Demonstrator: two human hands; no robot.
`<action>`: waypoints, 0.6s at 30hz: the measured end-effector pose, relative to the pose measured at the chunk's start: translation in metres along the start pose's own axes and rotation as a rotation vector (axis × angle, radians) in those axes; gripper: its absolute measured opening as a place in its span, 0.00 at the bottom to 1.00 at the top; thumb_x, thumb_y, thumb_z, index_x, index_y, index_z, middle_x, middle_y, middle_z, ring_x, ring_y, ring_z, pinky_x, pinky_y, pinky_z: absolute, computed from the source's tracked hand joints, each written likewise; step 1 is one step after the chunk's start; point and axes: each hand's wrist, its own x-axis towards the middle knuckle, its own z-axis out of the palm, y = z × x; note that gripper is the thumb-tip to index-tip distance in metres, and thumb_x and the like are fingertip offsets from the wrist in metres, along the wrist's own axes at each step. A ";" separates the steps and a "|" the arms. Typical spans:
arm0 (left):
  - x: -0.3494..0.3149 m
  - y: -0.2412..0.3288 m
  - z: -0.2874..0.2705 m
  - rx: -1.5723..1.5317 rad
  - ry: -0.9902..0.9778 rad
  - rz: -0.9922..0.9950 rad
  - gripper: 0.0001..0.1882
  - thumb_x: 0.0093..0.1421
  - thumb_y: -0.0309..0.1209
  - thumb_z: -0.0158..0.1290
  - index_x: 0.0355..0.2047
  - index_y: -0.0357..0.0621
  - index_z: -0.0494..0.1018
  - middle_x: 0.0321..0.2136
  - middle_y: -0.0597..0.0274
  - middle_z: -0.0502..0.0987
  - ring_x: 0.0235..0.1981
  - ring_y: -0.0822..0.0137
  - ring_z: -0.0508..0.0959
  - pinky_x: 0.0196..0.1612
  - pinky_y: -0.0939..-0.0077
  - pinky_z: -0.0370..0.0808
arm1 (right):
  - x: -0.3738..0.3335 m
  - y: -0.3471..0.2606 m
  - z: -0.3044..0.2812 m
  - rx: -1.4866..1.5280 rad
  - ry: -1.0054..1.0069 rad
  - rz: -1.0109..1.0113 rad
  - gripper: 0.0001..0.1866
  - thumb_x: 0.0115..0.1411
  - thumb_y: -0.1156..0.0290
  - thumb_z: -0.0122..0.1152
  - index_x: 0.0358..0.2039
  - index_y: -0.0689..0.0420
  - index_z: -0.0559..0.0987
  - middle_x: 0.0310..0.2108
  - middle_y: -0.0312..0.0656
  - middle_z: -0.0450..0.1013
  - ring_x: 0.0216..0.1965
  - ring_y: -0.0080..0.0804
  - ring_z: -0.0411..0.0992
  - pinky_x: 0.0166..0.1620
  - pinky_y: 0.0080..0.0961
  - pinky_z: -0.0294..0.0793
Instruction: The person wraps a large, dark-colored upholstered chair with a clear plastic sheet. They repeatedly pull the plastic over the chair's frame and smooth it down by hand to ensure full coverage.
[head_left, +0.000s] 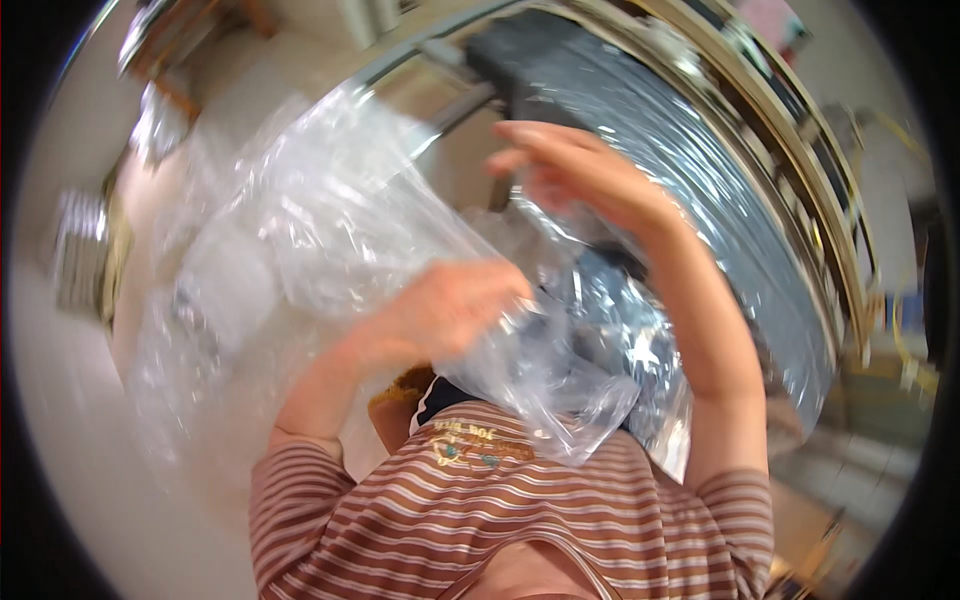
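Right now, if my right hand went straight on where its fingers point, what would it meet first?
Leftward, the right hand lines up first with the grey bar, then clear plastic; depth is unclear, so the bar may sit lower.

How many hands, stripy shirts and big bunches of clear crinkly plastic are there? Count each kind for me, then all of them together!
Hands: 2, the left hand and the right hand
Stripy shirts: 1, the brown stripy shirt
Big clear plastic bunches: 1, the clear plastic at the left hand; too blurry to count its layers
Total: 4
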 end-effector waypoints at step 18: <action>0.200 0.062 0.195 -0.116 -0.040 0.273 0.18 0.66 0.37 0.45 0.52 0.42 0.69 0.45 0.56 0.76 0.48 0.65 0.74 0.51 0.73 0.67 | -0.840 0.063 0.428 -0.085 2.418 -0.892 0.29 0.64 0.51 0.43 0.55 0.63 0.66 0.51 0.49 0.67 0.50 0.43 0.67 0.56 0.43 0.63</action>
